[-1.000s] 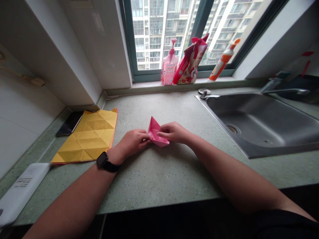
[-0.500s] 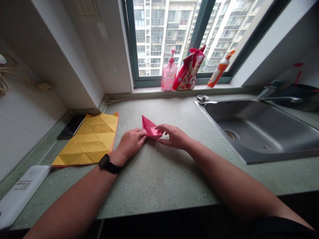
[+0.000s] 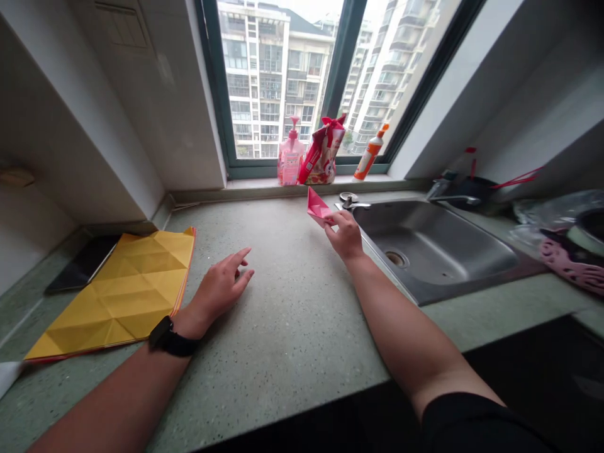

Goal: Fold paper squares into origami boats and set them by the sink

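the hands are well apart, the right hand (image 3: 344, 234) pinching the pink folded paper (image 3: 316, 206) just above the desk (image 3: 283, 327) beside the steel sink (image 3: 425, 251), while the open, empty left hand (image 3: 219, 288) sits near the creased yellow paper (image 3: 117, 296)

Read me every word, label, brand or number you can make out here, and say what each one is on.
Nothing here is legible enough to quote.
Pink pump bottle on the windowsill: label too small to read.
Red and white bag beside it: print too small to read.
Orange and white bottle: any print too small to read.
Folded pink paper in the right hand: no text visible.
Yellow creased paper: no text visible.
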Tool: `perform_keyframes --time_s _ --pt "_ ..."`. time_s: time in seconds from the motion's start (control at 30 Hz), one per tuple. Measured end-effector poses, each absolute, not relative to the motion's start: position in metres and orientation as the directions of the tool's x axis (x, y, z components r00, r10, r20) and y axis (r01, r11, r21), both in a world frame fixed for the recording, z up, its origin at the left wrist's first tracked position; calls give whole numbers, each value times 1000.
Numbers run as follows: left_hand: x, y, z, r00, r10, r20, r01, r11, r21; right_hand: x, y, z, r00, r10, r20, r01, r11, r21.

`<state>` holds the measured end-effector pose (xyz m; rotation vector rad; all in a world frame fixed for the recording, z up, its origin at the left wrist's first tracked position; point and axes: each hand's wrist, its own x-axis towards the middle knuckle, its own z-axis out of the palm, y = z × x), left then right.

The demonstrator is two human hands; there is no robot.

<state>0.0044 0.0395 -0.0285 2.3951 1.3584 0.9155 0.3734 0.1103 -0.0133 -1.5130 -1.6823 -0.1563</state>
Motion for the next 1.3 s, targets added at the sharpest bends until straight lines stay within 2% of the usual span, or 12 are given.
perform_keyframes --time_s 0.1,0.2,0.4,0.6,0.73,0.83,0.9,0.97,1.03,1.1,1.2,1.3 --pt "4 39 -27 375 830 413 676 -550 491 385 117 -21 198 781 593 869 139 -475" --pt "4 39 -27 383 829 409 676 -553 487 389 122 -29 223 818 530 873 74 -482" --pt "5 39 -28 400 827 395 678 -557 480 387 125 -35 201 808 554 900 71 -430" --pt "6 39 -28 408 826 388 677 -559 479 379 120 -33 193 846 497 914 30 -405" --pt "6 39 -28 412 827 381 688 -557 465 367 112 -25 202 776 597 922 54 -383" --pt "6 38 -28 414 828 379 690 -557 463 345 102 -21 104 744 660 900 212 -380" --pt "7 37 -26 416 827 378 690 -558 461 326 95 -22 -80 755 651 823 418 -385" --pt "8 35 -23 420 824 379 698 -561 446 307 88 -27 -333 752 568 683 608 -405" --pt "9 32 -19 432 819 377 721 -565 401 295 84 -34 -531 706 469 560 707 -431" --pt "10 30 -14 444 816 369 761 -561 326 292 84 -40 -590 701 399 524 709 -471" --pt "4 29 -5 397 830 391 826 -509 241 300 91 -45 -584 735 345 531 667 -523" --pt "-11 31 8 269 849 456 880 -409 242 309 99 -46 -537 781 321 558 613 -559"
